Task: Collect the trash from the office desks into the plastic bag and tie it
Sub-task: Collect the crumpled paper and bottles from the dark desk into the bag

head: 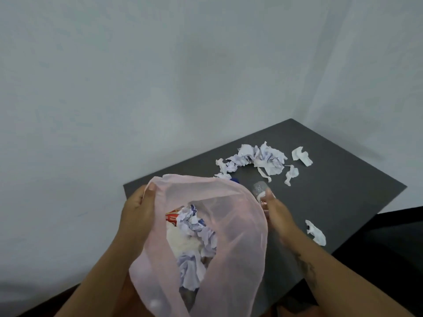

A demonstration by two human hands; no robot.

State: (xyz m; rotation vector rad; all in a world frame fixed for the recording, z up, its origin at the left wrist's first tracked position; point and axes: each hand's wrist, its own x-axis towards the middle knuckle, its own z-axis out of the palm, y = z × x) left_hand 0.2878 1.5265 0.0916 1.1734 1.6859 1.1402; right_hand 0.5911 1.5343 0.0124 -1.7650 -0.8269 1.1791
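Left hand [137,203] grips the rim of the pink plastic bag [240,229]. Right hand [278,216], beside the bag, holds a clear bottle [260,188]. Crumpled papers [265,156] lie beyond the bag on the counter [343,191].

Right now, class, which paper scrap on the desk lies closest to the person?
The lone white scrap by the near edge of the desk; the other scraps cluster farther back.

Pale grey-white painted wall [137,76] seen behind, met at corner by like side wall [380,65] at right. Black blurred surface [389,248] seen lower right; dark brown strip [43,304] lower left.
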